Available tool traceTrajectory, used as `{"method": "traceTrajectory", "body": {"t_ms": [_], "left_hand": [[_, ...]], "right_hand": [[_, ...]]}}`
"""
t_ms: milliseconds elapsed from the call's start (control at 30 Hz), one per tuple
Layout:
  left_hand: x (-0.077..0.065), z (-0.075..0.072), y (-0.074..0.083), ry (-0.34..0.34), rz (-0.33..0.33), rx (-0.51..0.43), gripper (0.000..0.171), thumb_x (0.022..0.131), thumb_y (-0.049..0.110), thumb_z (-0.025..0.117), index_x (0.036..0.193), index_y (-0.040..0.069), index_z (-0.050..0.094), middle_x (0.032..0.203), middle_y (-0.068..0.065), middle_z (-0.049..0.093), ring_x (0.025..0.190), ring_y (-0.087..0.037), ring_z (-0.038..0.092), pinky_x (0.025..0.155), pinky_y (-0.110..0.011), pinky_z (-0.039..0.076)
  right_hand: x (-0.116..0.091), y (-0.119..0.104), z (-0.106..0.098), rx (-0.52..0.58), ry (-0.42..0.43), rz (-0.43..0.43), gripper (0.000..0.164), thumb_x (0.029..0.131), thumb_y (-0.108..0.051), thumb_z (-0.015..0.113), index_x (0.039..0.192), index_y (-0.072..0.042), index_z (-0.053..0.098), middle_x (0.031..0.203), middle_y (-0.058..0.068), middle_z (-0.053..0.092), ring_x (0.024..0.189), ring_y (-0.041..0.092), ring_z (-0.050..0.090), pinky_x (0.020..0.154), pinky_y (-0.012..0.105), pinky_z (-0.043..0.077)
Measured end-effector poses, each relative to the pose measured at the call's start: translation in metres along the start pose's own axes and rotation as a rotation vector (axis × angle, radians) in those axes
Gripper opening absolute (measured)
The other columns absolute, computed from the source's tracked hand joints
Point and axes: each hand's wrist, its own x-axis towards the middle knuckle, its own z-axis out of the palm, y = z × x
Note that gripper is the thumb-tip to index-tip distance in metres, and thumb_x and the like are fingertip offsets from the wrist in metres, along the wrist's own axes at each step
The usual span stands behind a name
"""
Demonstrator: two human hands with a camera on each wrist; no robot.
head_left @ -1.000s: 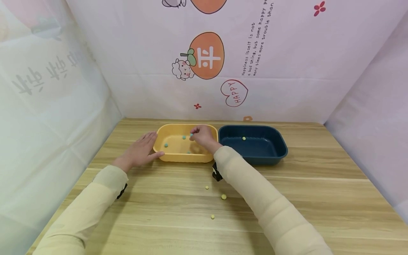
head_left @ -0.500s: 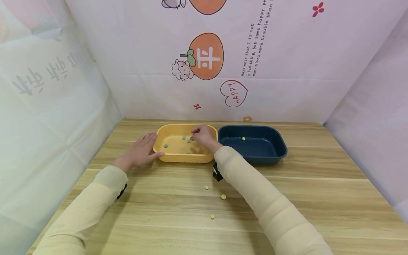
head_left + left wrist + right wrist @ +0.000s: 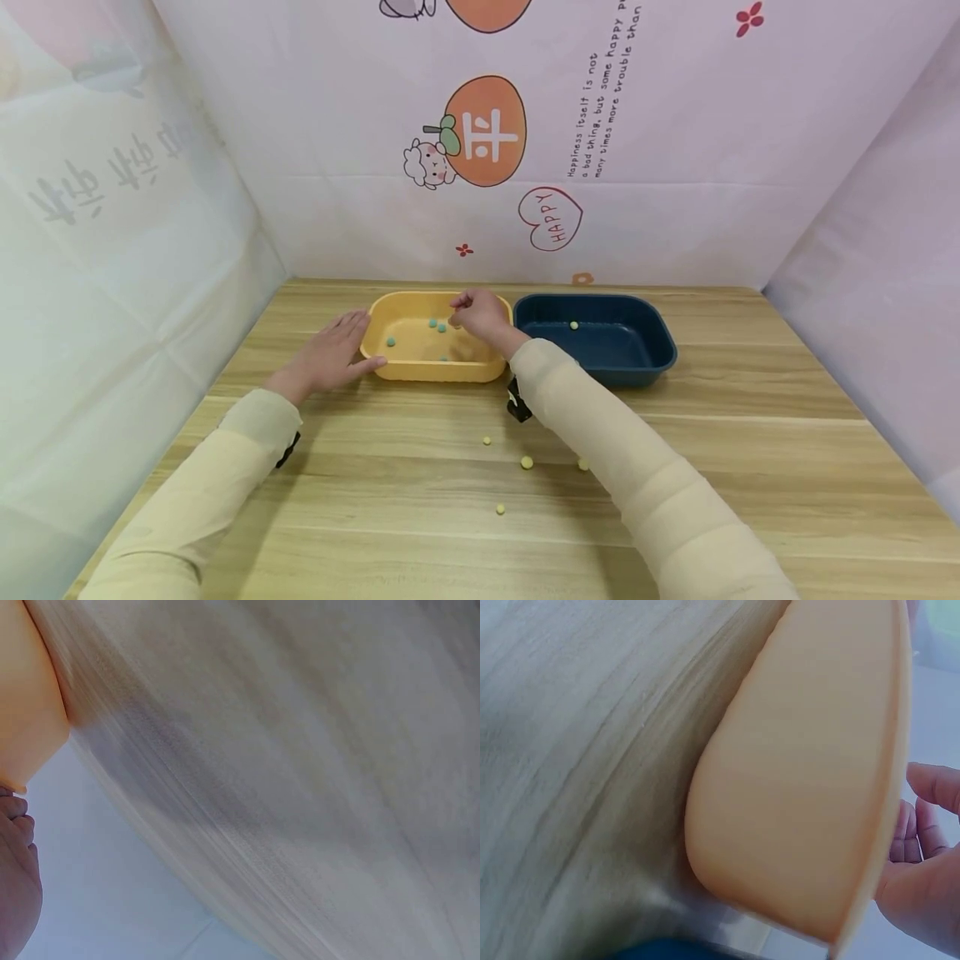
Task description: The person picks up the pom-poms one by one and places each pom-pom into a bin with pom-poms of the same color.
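Note:
My left hand (image 3: pixel 326 354) rests against the left end of a yellow bin (image 3: pixel 420 372), its thumb lying along the front rim and its fingers extended along the side. My right hand (image 3: pixel 480 318) hovers over the right part of that bin, and nothing shows between its thumb and fingers. In the right wrist view, the fingers of the right hand (image 3: pixel 926 862) curl loosely above the bin's rim. On the yellow bin's floor lie several small teal balls, including one teal ball (image 3: pixel 441 328) just left of the right fingertips and another teal ball (image 3: pixel 391 342) near the left end.
Against the yellow bin's right side stands a dark blue bin (image 3: pixel 622 377) with one small yellow ball (image 3: pixel 573 326) in it. Several yellow balls, one of them a yellow ball (image 3: pixel 527 462), lie on the wooden table in front. Printed cloth (image 3: pixel 660 225) hangs behind.
A teal ball left my right fingertips and came to rest on the yellow bin's floor. The right hand then shifted slightly right and up, uncovering another yellow ball by the sleeve. The left hand stayed put.

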Motion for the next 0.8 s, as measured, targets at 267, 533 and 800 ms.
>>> {"method": "traceTrajectory", "body": {"t_ms": [267, 533, 800], "left_hand": [[0.001, -0.002, 0.0, 0.013, 0.012, -0.001, 0.091, 0.098, 0.057, 0.043, 0.15, -0.012, 0.013, 0.156, -0.029, 0.015, 0.144, -0.04, 0.013, 0.118, -0.047, 0.007], [0.001, -0.002, 0.001, 0.002, 0.007, 0.002, 0.092, 0.098, 0.058, 0.042, 0.15, -0.012, 0.012, 0.156, -0.028, 0.013, 0.144, -0.039, 0.013, 0.118, -0.047, 0.008], [0.001, -0.002, 0.002, -0.005, 0.004, 0.0, 0.091, 0.098, 0.056, 0.043, 0.15, -0.012, 0.011, 0.156, -0.028, 0.013, 0.144, -0.039, 0.012, 0.118, -0.047, 0.009]], "right_hand": [[-0.008, -0.006, -0.019, 0.021, -0.01, -0.055, 0.02, 0.087, -0.003, 0.071, 0.106, -0.002, 0.065, 0.1, 0.009, 0.061, 0.093, 0.022, 0.056, 0.081, 0.031, 0.051], [-0.021, -0.003, -0.04, -0.026, -0.02, -0.077, 0.02, 0.087, -0.005, 0.072, 0.106, -0.002, 0.065, 0.1, 0.009, 0.062, 0.093, 0.023, 0.058, 0.082, 0.031, 0.052], [-0.036, -0.003, -0.059, -0.018, -0.023, -0.114, 0.019, 0.088, -0.007, 0.071, 0.106, -0.003, 0.065, 0.102, 0.011, 0.063, 0.093, 0.024, 0.059, 0.083, 0.032, 0.053]]}}
